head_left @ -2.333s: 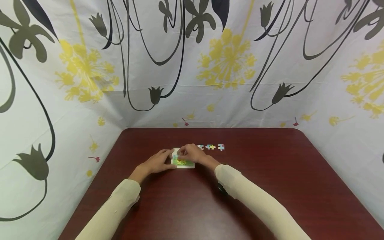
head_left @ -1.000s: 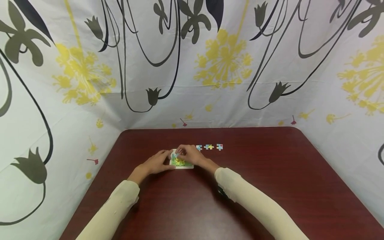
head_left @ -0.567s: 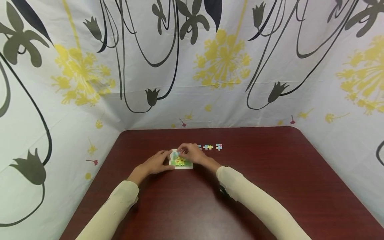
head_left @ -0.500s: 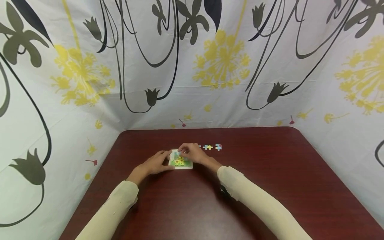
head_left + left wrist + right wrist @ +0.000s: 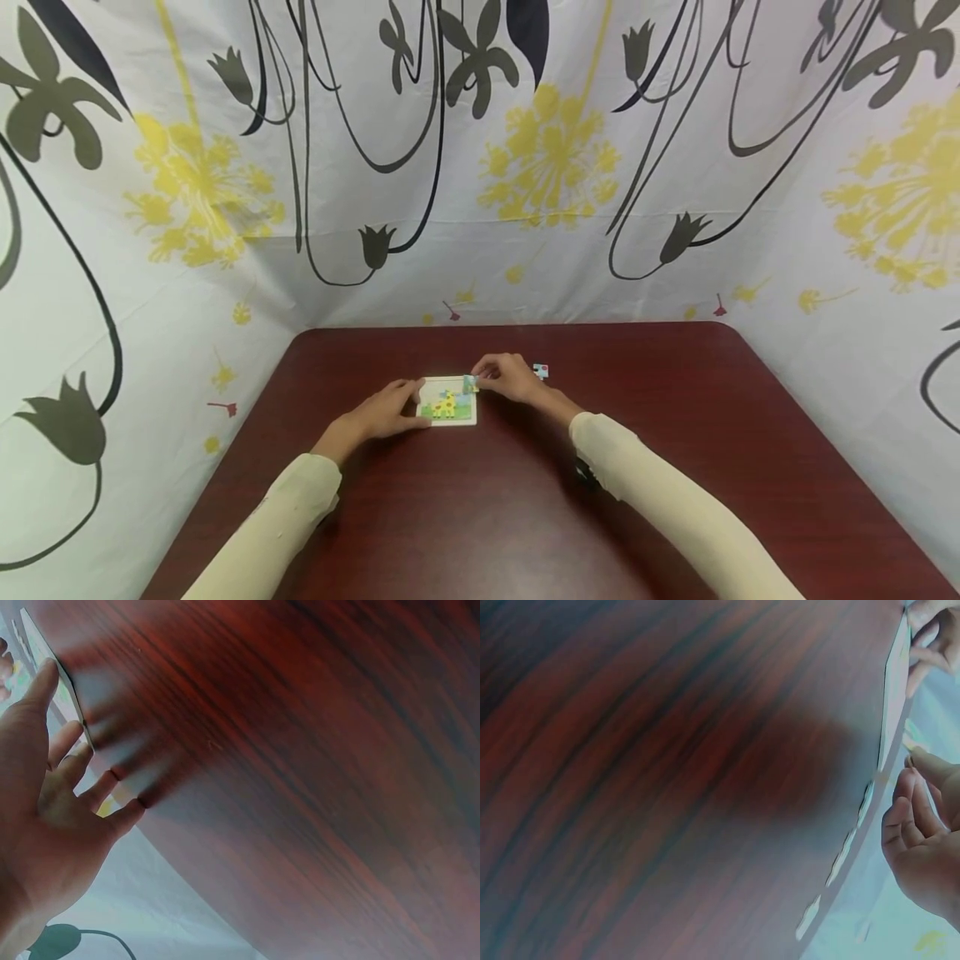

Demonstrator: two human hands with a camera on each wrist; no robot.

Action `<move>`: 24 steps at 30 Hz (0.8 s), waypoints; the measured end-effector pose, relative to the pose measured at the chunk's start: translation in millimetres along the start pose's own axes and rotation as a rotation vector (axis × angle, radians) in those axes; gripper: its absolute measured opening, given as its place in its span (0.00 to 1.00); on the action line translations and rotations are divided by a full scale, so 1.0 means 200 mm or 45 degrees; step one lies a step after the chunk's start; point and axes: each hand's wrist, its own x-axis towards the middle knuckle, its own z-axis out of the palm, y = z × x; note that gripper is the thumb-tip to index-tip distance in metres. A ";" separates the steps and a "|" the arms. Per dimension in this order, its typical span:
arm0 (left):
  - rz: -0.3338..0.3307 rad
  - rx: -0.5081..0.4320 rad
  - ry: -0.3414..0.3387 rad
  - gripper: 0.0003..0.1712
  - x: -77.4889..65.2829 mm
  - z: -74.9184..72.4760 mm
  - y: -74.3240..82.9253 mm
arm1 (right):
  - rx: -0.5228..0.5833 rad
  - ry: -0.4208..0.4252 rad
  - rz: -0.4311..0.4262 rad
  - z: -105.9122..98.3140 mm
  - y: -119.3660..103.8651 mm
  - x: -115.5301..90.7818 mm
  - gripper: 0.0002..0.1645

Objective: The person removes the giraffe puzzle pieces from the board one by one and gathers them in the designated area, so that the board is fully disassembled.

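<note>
While the left hand (image 5: 384,409) grips the tray (image 5: 450,422) near the far edge of the tabletop (image 5: 480,517), the right hand (image 5: 512,377) pinches a puzzle piece (image 5: 470,384), best squared before pressing

No readable text, no legible labels, brands, numbers or signs in view

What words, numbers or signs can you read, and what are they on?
None that I can read.
Puzzle board: a yellow giraffe picture, no letters I can make out.
Puzzle pieces: too small to tell if they have writing.
Dark thing by the right sleeve: too small to read.
Flowered cloth: only plants, no words.
</note>
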 end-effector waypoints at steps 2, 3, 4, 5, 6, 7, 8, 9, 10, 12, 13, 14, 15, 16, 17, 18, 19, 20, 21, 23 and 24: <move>-0.001 0.004 -0.002 0.48 0.00 0.00 -0.01 | -0.011 -0.003 0.010 -0.02 0.01 -0.01 0.08; -0.003 0.009 -0.002 0.48 0.00 0.00 -0.01 | -0.014 -0.003 0.011 -0.03 0.02 -0.02 0.09; -0.006 0.009 -0.002 0.48 0.00 0.00 -0.01 | -0.020 -0.001 0.015 -0.04 0.03 -0.03 0.09; -0.003 0.011 0.000 0.47 0.00 0.00 -0.02 | -0.027 0.004 0.017 -0.05 0.03 -0.04 0.09; -0.001 0.013 0.002 0.46 0.00 0.01 -0.02 | -0.033 0.009 0.016 -0.06 0.04 -0.05 0.09; -0.003 0.013 0.000 0.44 0.00 0.01 -0.02 | -0.041 0.014 0.016 -0.07 0.05 -0.06 0.08; 0.000 0.012 -0.001 0.42 0.00 0.01 -0.02 | -0.045 0.021 0.012 -0.07 0.06 -0.06 0.08; 0.004 0.008 0.001 0.41 0.00 0.01 -0.02 | -0.050 0.025 0.012 -0.08 0.07 -0.07 0.09; 0.009 0.006 0.000 0.39 0.00 0.01 -0.02 | -0.053 0.027 0.018 -0.09 0.08 -0.08 0.09; 0.011 0.014 -0.004 0.38 -0.01 0.01 -0.02 | -0.060 0.028 0.026 -0.10 0.09 -0.09 0.09; 0.011 0.019 -0.007 0.37 0.00 0.01 -0.02 | -0.062 0.028 0.034 -0.10 0.10 -0.10 0.09; 0.014 0.021 -0.006 0.37 -0.01 0.01 -0.02 | -0.063 0.028 0.041 -0.10 0.11 -0.10 0.09; 0.018 0.023 -0.004 0.38 -0.01 0.00 -0.01 | -0.067 0.029 0.050 -0.11 0.11 -0.10 0.09; 0.022 0.026 -0.003 0.38 0.00 0.00 -0.01 | -0.068 0.030 0.058 -0.11 0.12 -0.10 0.08; 0.026 0.026 -0.001 0.38 0.00 0.00 -0.01 | -0.072 0.033 0.067 -0.11 0.12 -0.11 0.08; 0.031 0.023 0.003 0.38 0.00 0.00 -0.01 | -0.077 0.033 0.078 -0.11 0.12 -0.11 0.08; 0.037 0.024 0.006 0.38 0.00 0.00 -0.01 | -0.079 0.034 0.089 -0.11 0.13 -0.11 0.07; 0.042 0.025 0.010 0.38 -0.01 0.00 -0.01 | -0.081 0.034 0.098 -0.11 0.13 -0.11 0.07; 0.044 0.027 0.009 0.38 -0.01 0.00 -0.01 | -0.086 0.034 0.102 -0.11 0.13 -0.11 0.07; 0.044 0.025 0.006 0.37 -0.01 0.00 -0.01 | -0.099 0.031 0.112 -0.11 0.12 -0.12 0.07; 0.043 0.024 0.007 0.36 -0.01 0.00 -0.01 | -0.103 0.026 0.111 -0.11 0.12 -0.12 0.07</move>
